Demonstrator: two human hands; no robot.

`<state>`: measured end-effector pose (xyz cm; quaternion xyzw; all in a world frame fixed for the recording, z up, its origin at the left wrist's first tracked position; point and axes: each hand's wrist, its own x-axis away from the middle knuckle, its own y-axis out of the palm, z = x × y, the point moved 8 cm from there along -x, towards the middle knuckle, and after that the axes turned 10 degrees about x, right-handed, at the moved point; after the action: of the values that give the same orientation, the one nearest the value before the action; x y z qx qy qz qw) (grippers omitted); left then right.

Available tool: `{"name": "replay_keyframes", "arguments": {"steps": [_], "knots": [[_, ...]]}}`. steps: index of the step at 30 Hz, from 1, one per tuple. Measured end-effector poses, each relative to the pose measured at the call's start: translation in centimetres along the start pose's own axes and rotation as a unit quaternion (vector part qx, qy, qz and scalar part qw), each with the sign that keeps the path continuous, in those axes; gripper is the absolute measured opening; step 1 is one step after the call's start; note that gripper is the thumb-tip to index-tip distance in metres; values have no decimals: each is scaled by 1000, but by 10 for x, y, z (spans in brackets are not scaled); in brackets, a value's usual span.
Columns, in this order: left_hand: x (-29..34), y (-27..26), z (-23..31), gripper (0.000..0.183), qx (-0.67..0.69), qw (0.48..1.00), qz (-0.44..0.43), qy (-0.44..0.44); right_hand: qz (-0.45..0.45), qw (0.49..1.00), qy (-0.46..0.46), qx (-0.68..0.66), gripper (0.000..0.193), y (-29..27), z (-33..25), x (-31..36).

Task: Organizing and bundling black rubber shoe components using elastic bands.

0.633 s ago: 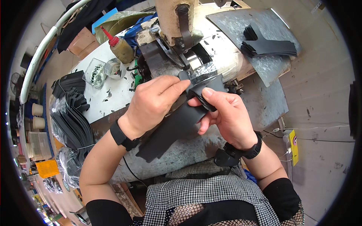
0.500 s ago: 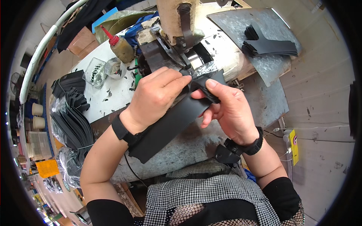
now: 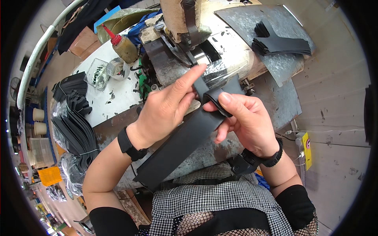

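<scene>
Folding a black strip at the machine

We pinch the black leather strip (image 3: 185,137) between our left hand (image 3: 165,112) and right hand (image 3: 244,118), both clamped on its folded far end, just near the metal machine (image 3: 185,43).

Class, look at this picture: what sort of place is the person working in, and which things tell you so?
Probably a small leather-goods or footwear workshop. Both hands, left hand and right hand, fold a black cut strip before a worn bench machine; stacks of black cut pieces and a glue bottle sit nearby.
</scene>
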<state>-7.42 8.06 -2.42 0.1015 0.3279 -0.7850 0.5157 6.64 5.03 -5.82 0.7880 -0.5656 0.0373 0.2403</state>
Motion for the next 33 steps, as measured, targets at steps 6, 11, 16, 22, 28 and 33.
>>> {"name": "replay_keyframes", "arguments": {"steps": [6,11,16,22,28,33], "knots": [[-7,-8,7,30,-178,980,-5,92,22,1000,3,-13,33,5,2,-17],[-19,-3,10,27,-188,973,-14,134,88,995,-46,-15,33,-12,-8,-18],[-14,0,30,42,-145,965,-17,218,18,999,-34,28,31,-6,-9,5],[0,-5,-5,52,65,996,45,-34,-5,1000,12,0,33,2,1,-3],[-8,-8,5,27,-182,978,7,100,17,1000,12,-19,31,5,0,-21],[-21,-1,6,24,-182,974,-2,138,63,997,-28,-23,32,-13,-6,-23]]}}
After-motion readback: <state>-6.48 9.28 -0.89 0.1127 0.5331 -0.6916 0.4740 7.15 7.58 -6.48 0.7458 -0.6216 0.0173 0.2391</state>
